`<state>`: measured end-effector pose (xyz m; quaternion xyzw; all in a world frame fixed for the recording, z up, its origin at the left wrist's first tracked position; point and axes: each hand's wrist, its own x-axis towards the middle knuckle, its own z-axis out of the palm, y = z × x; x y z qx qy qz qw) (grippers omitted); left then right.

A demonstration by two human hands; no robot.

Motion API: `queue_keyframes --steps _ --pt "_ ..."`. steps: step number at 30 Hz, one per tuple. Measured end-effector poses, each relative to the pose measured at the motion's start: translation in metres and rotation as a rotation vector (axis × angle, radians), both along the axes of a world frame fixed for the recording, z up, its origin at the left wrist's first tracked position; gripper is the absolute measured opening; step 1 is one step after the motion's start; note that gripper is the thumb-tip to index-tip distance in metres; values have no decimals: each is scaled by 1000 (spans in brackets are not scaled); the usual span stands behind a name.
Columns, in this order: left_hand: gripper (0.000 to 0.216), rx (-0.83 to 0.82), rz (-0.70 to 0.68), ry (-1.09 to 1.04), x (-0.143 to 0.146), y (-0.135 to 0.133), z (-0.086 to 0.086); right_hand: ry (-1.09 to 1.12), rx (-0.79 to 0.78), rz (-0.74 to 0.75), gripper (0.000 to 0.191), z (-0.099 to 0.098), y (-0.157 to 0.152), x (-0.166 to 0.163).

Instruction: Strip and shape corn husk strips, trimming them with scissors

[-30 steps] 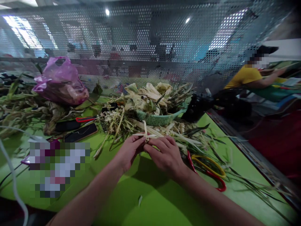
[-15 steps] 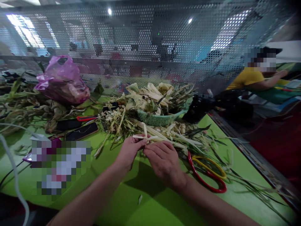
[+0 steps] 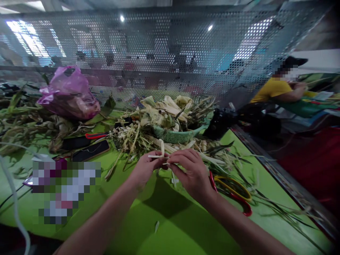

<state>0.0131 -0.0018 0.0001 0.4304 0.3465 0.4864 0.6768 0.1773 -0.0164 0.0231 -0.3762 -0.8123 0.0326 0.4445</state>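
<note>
Over the green tabletop, both hands meet at a small piece of folded pale corn husk strips [image 3: 162,148]. My left hand [image 3: 145,169] pinches the piece between thumb and fingers; one strip end sticks up and another points left. My right hand [image 3: 189,170] closes thumb and fingertips on the right side of the same strips, and a pale end hangs beneath it. Exactly how the strips cross is hidden by the fingers. Scissors [image 3: 233,187] with red and yellow handles lie to the right, partly behind my right hand.
A green basket [image 3: 176,135] heaped with dry husks stands behind the hands, with loose stems around it. At left are a purple plastic bag [image 3: 70,95], a dark phone [image 3: 90,150] and a white cable [image 3: 16,202]. A person in yellow [image 3: 273,88] sits beyond the table's right edge.
My right hand has shifted slightly right and turned, its thumb and fingers now visibly pinching the strips. The strip that pointed right is now covered. The view has moved a little.
</note>
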Motion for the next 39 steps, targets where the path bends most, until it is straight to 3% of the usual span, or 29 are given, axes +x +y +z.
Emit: queue_keyframes --steps 10,17,23,30,34,39 --pt "19 107 -69 113 1 -8 7 278 -426 -45 7 -3 7 2" --pt "21 146 -55 206 4 -9 9 381 -535 -72 9 -5 5 -3" --pt "17 68 103 167 4 -5 7 364 -482 71 17 -9 8 -4" --pt "19 21 148 146 5 -2 3 128 -252 -25 7 -10 4 -2" --pt "23 26 213 190 6 -1 -1 -27 -68 28 10 -7 3 0" --pt "22 134 69 237 6 -3 -1 -25 -63 68 10 -1 5 3"
